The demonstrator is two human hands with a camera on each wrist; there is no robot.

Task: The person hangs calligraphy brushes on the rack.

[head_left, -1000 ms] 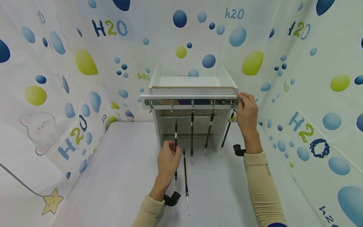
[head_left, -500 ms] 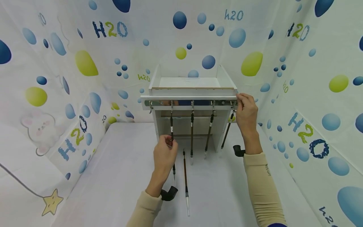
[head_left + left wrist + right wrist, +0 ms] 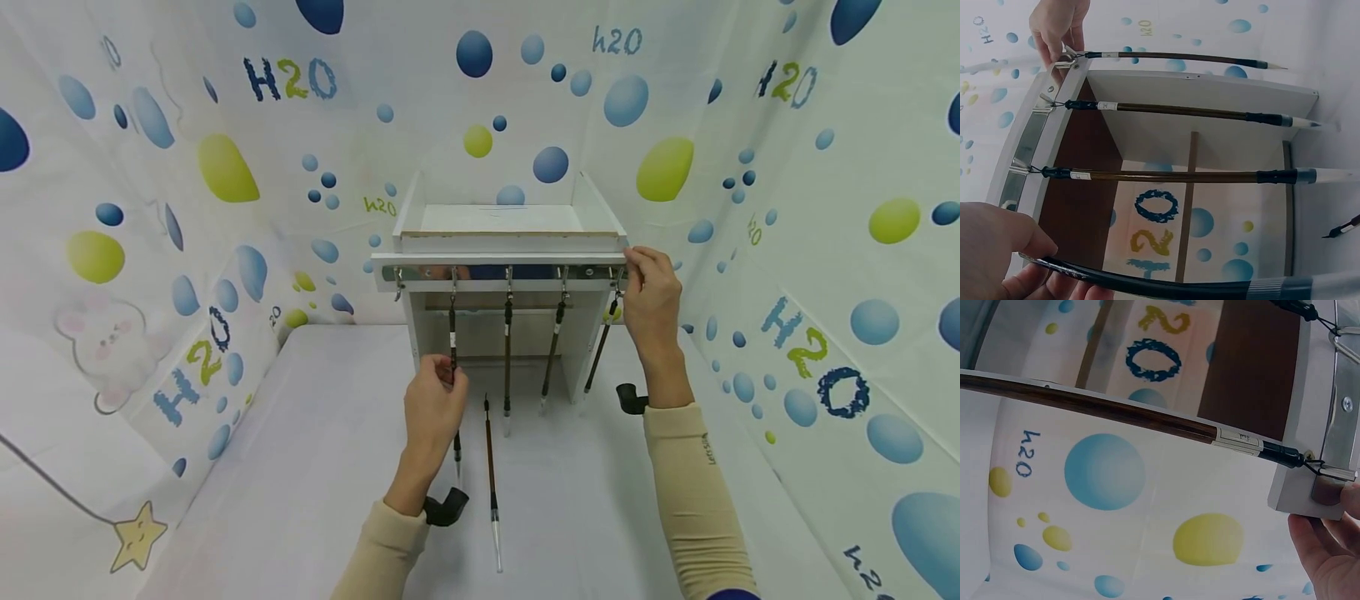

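Observation:
In the head view my left hand pinches a dark-handled calligraphy brush upright, its top loop end right at the second hook from the left. The left wrist view shows the thumb and fingers on its dark handle. My right hand grips the right end of the white wooden rack, with the fingers under the board's corner. Three other brushes hang from hooks: a middle one, one to its right and the rightmost brush.
Another calligraphy brush lies on the white tabletop in front of the rack, just right of my left forearm. The leftmost hook is bare. A patterned sheet stands around the back and sides.
My left hand has moved the held brush slightly left and up, bringing its top from below the rail to the second hook. My right hand has stayed on the rack's end.

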